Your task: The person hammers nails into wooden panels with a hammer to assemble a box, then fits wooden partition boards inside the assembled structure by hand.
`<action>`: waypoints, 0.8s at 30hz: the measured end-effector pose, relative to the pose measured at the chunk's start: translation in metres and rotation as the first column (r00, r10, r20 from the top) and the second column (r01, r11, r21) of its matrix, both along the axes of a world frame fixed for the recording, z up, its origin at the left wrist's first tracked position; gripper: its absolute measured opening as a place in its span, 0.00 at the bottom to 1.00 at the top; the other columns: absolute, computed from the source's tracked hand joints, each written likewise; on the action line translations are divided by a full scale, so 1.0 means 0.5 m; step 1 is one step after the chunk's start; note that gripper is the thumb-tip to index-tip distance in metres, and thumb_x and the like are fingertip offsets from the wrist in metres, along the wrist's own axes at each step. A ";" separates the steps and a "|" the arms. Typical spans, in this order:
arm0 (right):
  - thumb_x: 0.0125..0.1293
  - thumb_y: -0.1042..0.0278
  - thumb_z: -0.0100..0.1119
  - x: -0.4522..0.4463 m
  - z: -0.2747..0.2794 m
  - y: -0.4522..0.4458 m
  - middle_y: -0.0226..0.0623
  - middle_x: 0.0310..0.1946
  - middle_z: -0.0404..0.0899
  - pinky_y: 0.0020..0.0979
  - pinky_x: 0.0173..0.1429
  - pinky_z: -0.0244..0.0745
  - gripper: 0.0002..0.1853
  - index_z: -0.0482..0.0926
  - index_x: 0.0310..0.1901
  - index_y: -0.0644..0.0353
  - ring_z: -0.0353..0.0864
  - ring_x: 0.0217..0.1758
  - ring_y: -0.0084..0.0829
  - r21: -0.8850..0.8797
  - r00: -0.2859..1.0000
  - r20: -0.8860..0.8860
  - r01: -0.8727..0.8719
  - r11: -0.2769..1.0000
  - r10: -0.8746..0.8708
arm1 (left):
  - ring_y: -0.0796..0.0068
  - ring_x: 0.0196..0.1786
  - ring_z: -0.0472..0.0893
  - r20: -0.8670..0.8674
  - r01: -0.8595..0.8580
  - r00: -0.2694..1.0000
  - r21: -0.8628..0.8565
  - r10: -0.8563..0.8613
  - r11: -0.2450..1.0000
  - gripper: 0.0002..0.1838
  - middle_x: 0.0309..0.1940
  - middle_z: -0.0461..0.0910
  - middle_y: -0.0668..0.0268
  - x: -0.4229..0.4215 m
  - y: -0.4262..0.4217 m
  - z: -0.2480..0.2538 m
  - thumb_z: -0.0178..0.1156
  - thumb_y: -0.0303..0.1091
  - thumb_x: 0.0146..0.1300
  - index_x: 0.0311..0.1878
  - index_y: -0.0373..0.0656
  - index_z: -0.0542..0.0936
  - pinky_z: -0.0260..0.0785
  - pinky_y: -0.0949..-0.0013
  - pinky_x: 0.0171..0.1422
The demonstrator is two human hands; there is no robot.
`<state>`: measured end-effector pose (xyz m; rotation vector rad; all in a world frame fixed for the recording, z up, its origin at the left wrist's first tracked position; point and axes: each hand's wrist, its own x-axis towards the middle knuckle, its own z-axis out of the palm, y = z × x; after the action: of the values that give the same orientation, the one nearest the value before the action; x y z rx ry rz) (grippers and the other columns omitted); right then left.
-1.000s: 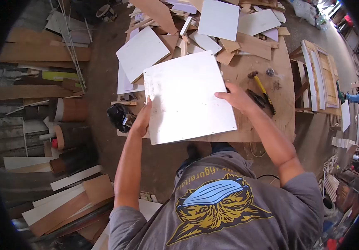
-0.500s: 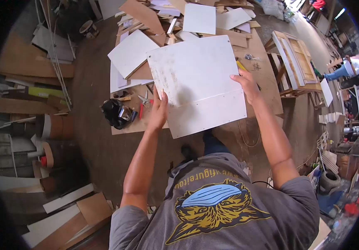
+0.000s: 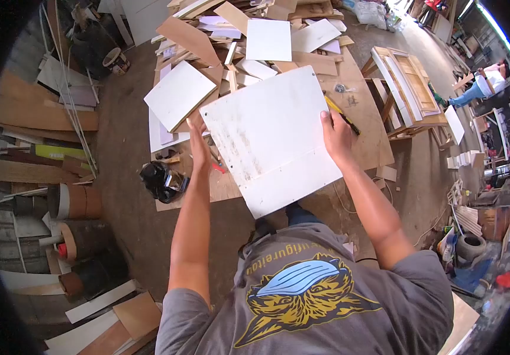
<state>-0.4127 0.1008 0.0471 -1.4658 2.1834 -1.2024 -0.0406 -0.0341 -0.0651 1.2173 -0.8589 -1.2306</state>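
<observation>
A white wooden panel (image 3: 273, 136) is held up in front of me, tilted, with dark smudges at its left side, a seam across its lower part and small holes near its edges. My right hand (image 3: 339, 139) grips its right edge, thumb on the front face. Beside the left edge, my left hand (image 3: 199, 147) is open with its fingers stretched upward; whether it touches the panel is hard to tell. A black bag-like object (image 3: 161, 181) lies left of that hand on the worktable (image 3: 370, 127). A yellow and black tool (image 3: 344, 112) rests behind my right hand.
Offcut boards are heaped at the table's back, among them a white board (image 3: 181, 96) and a brown board (image 3: 189, 40). A wooden frame piece (image 3: 406, 86) stands at the right. Farther right is another person (image 3: 491, 81). Boards and rolls line the left side.
The panel has turned counterclockwise and its bottom corner has dropped lower. My left hand has loosened from the left edge, fingers now straight. My right hand still holds the right edge.
</observation>
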 end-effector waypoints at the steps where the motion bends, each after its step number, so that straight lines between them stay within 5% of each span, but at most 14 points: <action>1: 0.82 0.43 0.53 0.001 0.000 0.006 0.60 0.40 0.87 0.59 0.52 0.76 0.26 0.82 0.49 0.63 0.85 0.47 0.66 -0.006 1.000 -0.005 -0.001 1.000 0.001 | 0.67 0.60 0.81 -0.054 0.044 0.997 -0.068 -0.048 0.997 0.40 0.56 0.86 0.60 -0.024 -0.008 0.032 0.36 0.65 0.87 0.64 0.33 0.80 0.71 0.59 0.70; 4: 0.83 0.44 0.53 0.011 0.025 0.023 0.58 0.39 0.86 0.58 0.51 0.75 0.24 0.81 0.46 0.62 0.86 0.48 0.64 0.053 1.000 -0.006 0.016 0.998 -0.016 | 0.69 0.56 0.83 -0.107 0.245 0.961 -0.089 -0.254 0.965 0.41 0.52 0.86 0.60 -0.016 -0.056 0.010 0.33 0.65 0.88 0.62 0.32 0.81 0.74 0.59 0.66; 7: 0.83 0.48 0.54 0.012 0.022 0.016 0.54 0.35 0.85 0.55 0.48 0.75 0.22 0.79 0.44 0.62 0.85 0.43 0.61 0.013 0.999 -0.044 0.033 0.999 -0.032 | 0.73 0.49 0.82 -0.282 0.160 0.942 -0.092 -0.180 0.983 0.40 0.45 0.85 0.64 -0.044 -0.035 0.053 0.35 0.67 0.87 0.54 0.36 0.82 0.75 0.62 0.58; 10: 0.83 0.53 0.55 0.003 0.037 0.001 0.53 0.32 0.83 0.50 0.46 0.74 0.19 0.79 0.45 0.63 0.81 0.37 0.58 0.087 0.999 0.037 -0.013 0.996 0.010 | 0.76 0.42 0.78 -0.354 0.273 0.861 -0.288 -0.366 0.918 0.37 0.39 0.81 0.68 -0.031 -0.022 0.059 0.37 0.67 0.86 0.45 0.40 0.80 0.72 0.68 0.51; 13: 0.83 0.57 0.56 -0.048 -0.021 -0.032 0.48 0.29 0.80 0.47 0.45 0.73 0.15 0.79 0.47 0.64 0.80 0.34 0.46 -0.047 0.993 0.091 -0.077 0.996 0.081 | 0.77 0.38 0.74 -0.267 0.028 0.957 -0.288 -0.108 0.957 0.36 0.37 0.78 0.71 -0.068 0.029 0.079 0.41 0.69 0.83 0.39 0.42 0.77 0.67 0.71 0.46; 14: 0.84 0.59 0.56 -0.070 -0.027 -0.040 0.40 0.30 0.80 0.41 0.44 0.72 0.15 0.80 0.49 0.65 0.77 0.35 0.37 -0.018 0.988 0.128 -0.089 0.996 0.091 | 0.73 0.40 0.74 -0.108 0.132 0.980 -0.296 -0.170 0.946 0.32 0.37 0.78 0.69 -0.044 0.035 0.072 0.54 0.68 0.76 0.36 0.42 0.77 0.64 0.70 0.45; 16: 0.85 0.63 0.55 -0.106 -0.027 -0.061 0.24 0.32 0.79 0.31 0.43 0.71 0.14 0.83 0.54 0.67 0.72 0.37 0.20 0.048 0.973 0.202 -0.125 0.991 0.113 | 0.69 0.41 0.74 0.222 0.258 0.959 -0.432 -0.176 0.864 0.32 0.36 0.77 0.67 -0.069 0.104 0.148 0.66 0.68 0.65 0.35 0.43 0.78 0.64 0.67 0.48; 19: 0.87 0.64 0.51 -0.137 -0.058 -0.111 0.21 0.35 0.80 0.30 0.45 0.72 0.14 0.84 0.55 0.65 0.74 0.37 0.19 0.001 0.948 0.309 -0.084 0.996 0.079 | 0.61 0.43 0.73 0.568 0.488 0.820 -0.627 -0.072 0.608 0.36 0.35 0.76 0.65 -0.112 0.189 0.232 0.81 0.69 0.45 0.37 0.43 0.81 0.63 0.58 0.55; 23: 0.88 0.59 0.52 -0.216 -0.244 -0.182 0.38 0.63 0.85 0.31 0.66 0.75 0.22 0.78 0.71 0.66 0.80 0.62 0.26 -0.106 0.739 0.633 -0.213 0.971 0.231 | 0.59 0.47 0.73 0.739 0.595 0.673 -0.504 -0.045 0.626 0.37 0.38 0.78 0.68 -0.149 0.272 0.164 0.82 0.69 0.42 0.42 0.48 0.83 0.60 0.52 0.60; 24: 0.87 0.60 0.54 -0.216 -0.257 -0.196 0.36 0.64 0.84 0.31 0.67 0.75 0.22 0.76 0.74 0.62 0.80 0.62 0.26 -0.169 0.675 0.668 -0.272 0.947 0.313 | 0.59 0.48 0.74 0.756 0.591 0.654 -0.494 -0.021 0.638 0.36 0.39 0.78 0.68 -0.161 0.282 0.150 0.82 0.68 0.42 0.43 0.49 0.83 0.59 0.51 0.60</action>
<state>-0.5210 0.0026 -0.0813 -1.0680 1.3572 -1.3991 -0.1213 0.1069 0.0099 0.8391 -2.0173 -0.5095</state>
